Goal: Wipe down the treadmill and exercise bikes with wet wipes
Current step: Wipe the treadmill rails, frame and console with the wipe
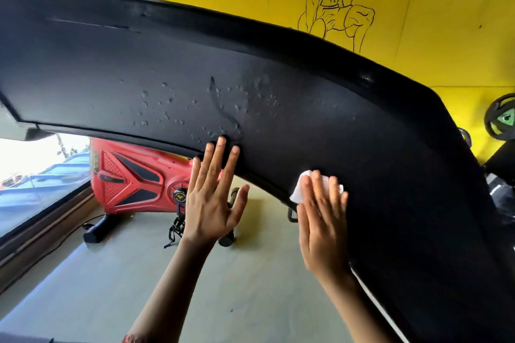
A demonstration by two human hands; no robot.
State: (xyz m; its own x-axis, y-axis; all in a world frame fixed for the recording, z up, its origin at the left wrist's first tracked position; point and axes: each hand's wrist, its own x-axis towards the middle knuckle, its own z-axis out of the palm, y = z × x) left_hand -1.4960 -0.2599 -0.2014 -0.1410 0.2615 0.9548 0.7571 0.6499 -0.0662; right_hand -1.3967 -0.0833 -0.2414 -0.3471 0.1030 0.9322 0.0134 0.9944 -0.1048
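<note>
My left hand (214, 200) and my right hand (320, 220) are both bare, with long, slender fingers and short, evenly trimmed fingernails (221, 140) that catch a little light at the tips. My left forearm (175, 287) is uncovered along all of its visible length, and so is my right forearm (362, 312). At the near edge, by my left elbow, a small scrap of red patterned fabric sleeve (131, 339) shows, its print too blurred to make out.

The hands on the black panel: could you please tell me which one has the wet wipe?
The right hand: it presses the white wet wipe flat against the black panel. The left hand has no wipe, only fingertips on the panel's edge.
</note>
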